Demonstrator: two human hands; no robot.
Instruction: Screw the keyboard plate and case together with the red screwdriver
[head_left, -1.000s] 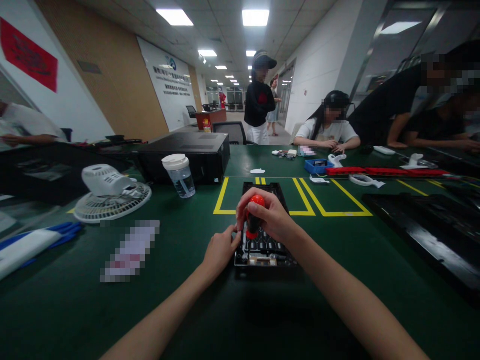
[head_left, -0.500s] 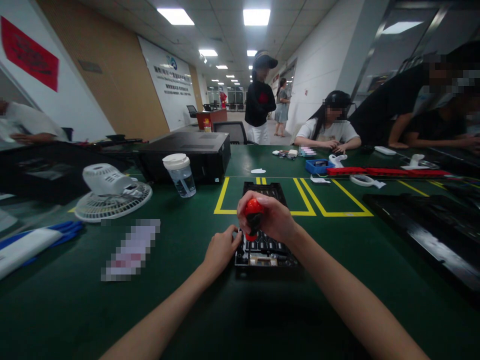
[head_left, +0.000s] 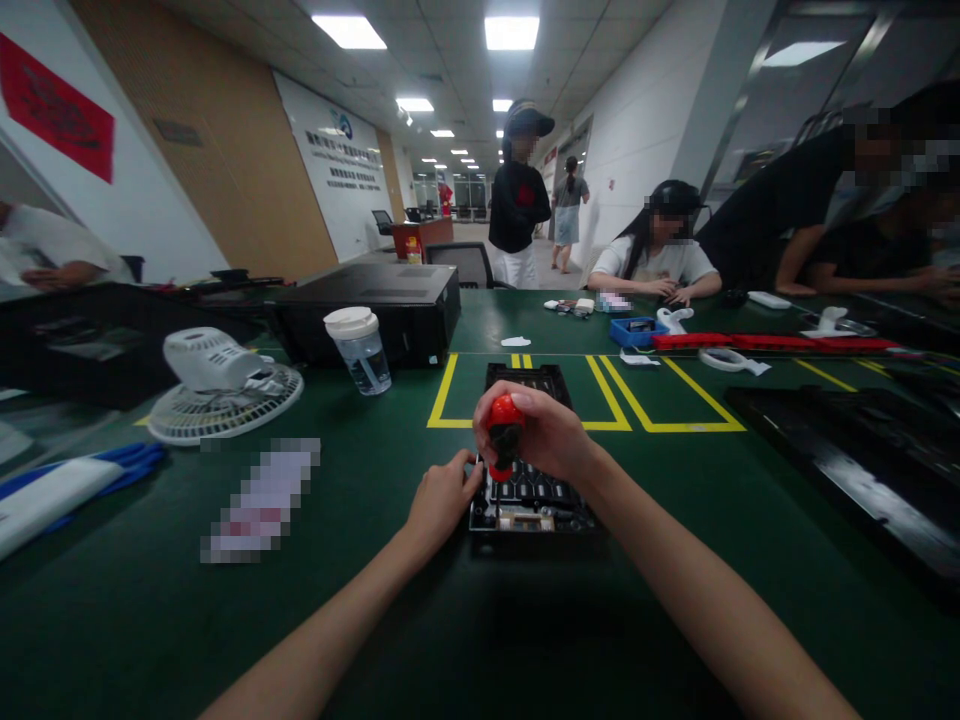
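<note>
My right hand [head_left: 551, 430] is wrapped round the red and black handle of a screwdriver [head_left: 505, 432]. The screwdriver stands nearly upright above a black plastic housing [head_left: 536, 492] lying on the table, its tip too dim to make out against it. Ribbed cells and a light strip near the front edge show inside the housing. At its left side, my left hand [head_left: 444, 497] grips the edge, fingers bent and partly hidden.
On the green table [head_left: 360, 620] lie a white fan [head_left: 225, 385], a lidded cup [head_left: 360, 350] and a black computer case [head_left: 367, 300]. A large black panel [head_left: 862, 470] is at the right. Beyond are a blue box [head_left: 637, 332], a tape roll [head_left: 724, 360] and several people.
My hands, the screwdriver and the housing look almost unmoved. In the background, a walking person has turned away.
</note>
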